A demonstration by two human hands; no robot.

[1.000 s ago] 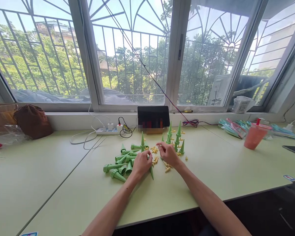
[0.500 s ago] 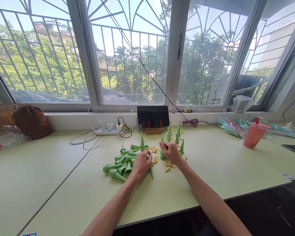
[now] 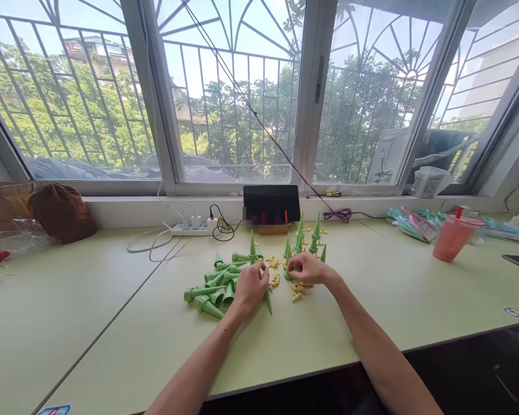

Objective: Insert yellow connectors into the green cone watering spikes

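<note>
On the table, my left hand (image 3: 251, 283) is curled closed round a green plastic plant-watering spike (image 3: 269, 302), whose pointed end sticks out below the fingers toward me. Its wide end is hidden in the hand. My right hand (image 3: 310, 268) has its thumb and fingers bent together at the base of an upright green spike (image 3: 287, 253). Several more green spikes (image 3: 315, 235) stand behind it, fitted with small yellow pieces. Loose yellow valve-like pieces (image 3: 300, 290) lie between and below the hands. Left of my left hand is a pile of green spikes (image 3: 210, 306).
Behind the hands a dark tablet (image 3: 271, 202) leans on a stand. A power strip (image 3: 194, 228) with cables lies to its left. A red drink cup (image 3: 454, 239) and plastic packets (image 3: 410, 225) are at the right, a brown pouch (image 3: 63, 213) at the far left.
My right hand has moved lower and slightly right, and its fingers have loosened from a tight fist. The left hand keeps its place. The view has shifted slightly.
</note>
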